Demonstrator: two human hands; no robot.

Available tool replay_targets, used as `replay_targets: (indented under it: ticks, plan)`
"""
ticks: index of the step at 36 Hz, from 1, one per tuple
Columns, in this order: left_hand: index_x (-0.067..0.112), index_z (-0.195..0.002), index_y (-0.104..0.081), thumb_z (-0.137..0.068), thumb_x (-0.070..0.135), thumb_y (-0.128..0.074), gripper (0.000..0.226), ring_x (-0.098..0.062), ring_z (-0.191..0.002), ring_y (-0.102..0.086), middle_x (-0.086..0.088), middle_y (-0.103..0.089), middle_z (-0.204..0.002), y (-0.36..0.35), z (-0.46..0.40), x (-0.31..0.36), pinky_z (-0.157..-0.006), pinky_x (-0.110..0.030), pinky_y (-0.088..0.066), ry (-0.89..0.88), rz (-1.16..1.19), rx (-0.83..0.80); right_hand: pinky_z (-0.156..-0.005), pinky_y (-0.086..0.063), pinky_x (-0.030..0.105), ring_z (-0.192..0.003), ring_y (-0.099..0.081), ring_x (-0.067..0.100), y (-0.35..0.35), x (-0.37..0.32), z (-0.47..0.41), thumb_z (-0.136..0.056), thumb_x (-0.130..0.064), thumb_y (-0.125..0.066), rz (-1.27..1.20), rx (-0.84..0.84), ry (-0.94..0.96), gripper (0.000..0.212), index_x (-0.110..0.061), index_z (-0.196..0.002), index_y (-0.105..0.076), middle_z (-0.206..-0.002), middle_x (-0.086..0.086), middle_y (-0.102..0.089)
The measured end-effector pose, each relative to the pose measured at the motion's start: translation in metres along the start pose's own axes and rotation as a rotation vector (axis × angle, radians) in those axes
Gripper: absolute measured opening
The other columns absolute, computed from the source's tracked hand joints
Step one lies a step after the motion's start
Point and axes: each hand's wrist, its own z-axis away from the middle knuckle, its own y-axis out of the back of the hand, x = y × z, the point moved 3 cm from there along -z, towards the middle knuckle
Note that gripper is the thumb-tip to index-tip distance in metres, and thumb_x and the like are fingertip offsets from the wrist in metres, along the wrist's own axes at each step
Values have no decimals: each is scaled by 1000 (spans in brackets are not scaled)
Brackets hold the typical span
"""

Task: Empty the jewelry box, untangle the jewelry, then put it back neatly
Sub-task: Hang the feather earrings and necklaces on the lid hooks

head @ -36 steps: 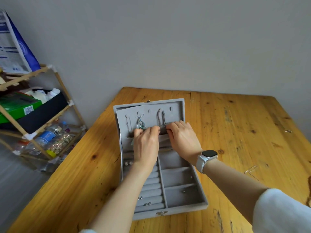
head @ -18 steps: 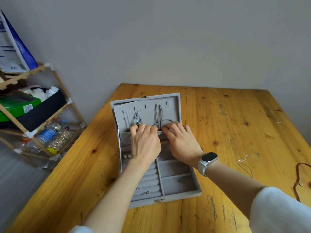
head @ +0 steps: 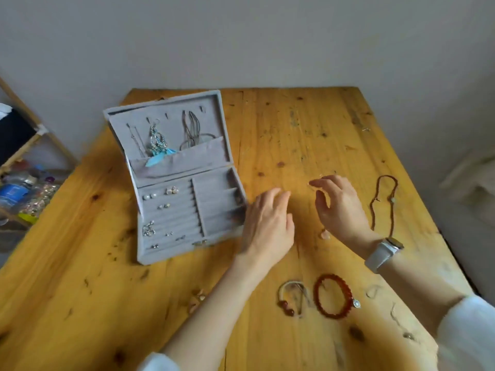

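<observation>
A grey velvet-lined rectangular jewelry box (head: pixel 184 210) stands open on the wooden plank surface (head: pixel 80 290), toward its left side and nearer the far edge than the near one. The box's long axis runs from near edge to far edge, turned slightly so the clasp end points to the near left; the lid (head: pixel 168 129) is propped up at the far end, its lining facing the person. In the lid hang a thin silver chain (head: pixel 136 140), a silver dangling earring with a turquoise feather (head: pixel 158 148) and a loop of grey cords (head: pixel 192 132), their lower ends tucked into the lid's pocket. The tray's left half has ring rolls carrying small studs and earrings (head: pixel 160 202); the right half is divided into compartments.

The left hand (head: pixel 267 226) hovers palm down just right of the box's right wall, fingers loosely extended and close together, holding nothing I can make out. The right hand (head: pixel 340 207), wearing a white smartwatch (head: pixel 384 253), is a little further right, thumb and forefinger curved toward each other with a gap between; whether a fine thing lies between them is too blurred to tell.

A long brown beaded necklace (head: pixel 385 204) lies toward the right edge, stretched from near to far. Nearer the near edge lie a red-orange beaded bracelet (head: pixel 333 295) and, just left of it, a pale cord bracelet with dark red beads (head: pixel 290 298).
</observation>
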Motion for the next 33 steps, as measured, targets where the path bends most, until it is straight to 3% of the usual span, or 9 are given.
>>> replay_targets:
  ticks: [4, 8, 10, 13, 16, 23, 26, 29, 33]
  plan:
    - [19, -140, -31, -93, 34, -42, 51, -25, -138, -16, -7, -24, -150, -48, 19, 24, -112, -44, -13, 5, -88, -260, -89, -37, 46, -109, -45, 35, 28, 56, 26, -90, -25, -50, 221, -42, -305, 33, -9, -118, -56, -116, 16, -54]
    - [25, -146, -15, -95, 44, -28, 55, -21, -142, 5, -1, -3, -156, -67, 25, 18, -114, -47, 7, 63, -202, -289, -97, -32, 50, -119, -37, 37, 42, 91, 45, -86, -48, -49, 311, -150, -565, 56, -7, -124, -47, -127, 19, -44]
    - [26, -146, -12, -96, 46, -25, 56, -19, -142, 7, 1, 0, -157, -70, 25, 16, -113, -46, 9, 74, -218, -294, -93, -35, 49, -116, -39, 38, 42, 97, 48, -86, -47, -51, 318, -201, -605, 53, -4, -118, -50, -122, 19, -45]
    - [28, -146, -12, -95, 47, -25, 55, -18, -142, 6, 2, -2, -156, -71, 23, 15, -113, -46, 8, 81, -225, -298, -72, -42, 39, -95, -49, 38, 38, 95, 43, -89, -21, -48, 239, -233, -567, 23, -1, -91, -57, -101, 21, -54]
    - [28, -146, -12, -95, 47, -25, 55, -18, -142, 6, 2, -2, -156, -71, 22, 13, -112, -45, 8, 76, -231, -303, -60, -37, 34, -78, -48, 33, 33, 84, 40, -84, -4, -39, 228, -288, -554, 13, -2, -73, -46, -86, 17, -52]
    - [30, -145, -16, -94, 44, -37, 56, -15, -142, 7, 5, -2, -156, -67, 17, 10, -112, -44, 8, 99, -145, -365, -84, -39, 43, -106, -44, 37, 40, 61, 38, -86, -6, -39, 254, -283, -445, 26, 3, -109, -46, -115, 20, -48]
    - [27, -144, -23, -93, 38, -43, 55, -14, -142, 5, 5, -4, -156, -59, 13, 10, -112, -43, 8, 121, -60, -439, -74, -38, 40, -98, -44, 35, 56, 44, 27, -85, -2, -38, 177, -149, -355, 21, 0, -104, -46, -108, 19, -50]
    - [19, -140, -35, -94, 30, -46, 48, -18, -142, -9, 0, -13, -155, -44, 12, 10, -116, -43, -6, 120, 35, -462, -58, -31, 35, -77, -42, 28, 74, 21, 8, -87, 0, -36, 93, -50, -266, 11, -7, -94, -40, -93, 12, -52]
    - [15, -133, -45, -95, 22, -46, 39, -18, -135, -28, -3, -28, -148, -12, 6, 8, -110, -29, -20, 95, 104, -346, -59, -44, 42, -74, -52, 31, 96, -22, -21, -90, -1, -34, -119, 70, -142, 13, -8, -99, -39, -87, 12, -57]
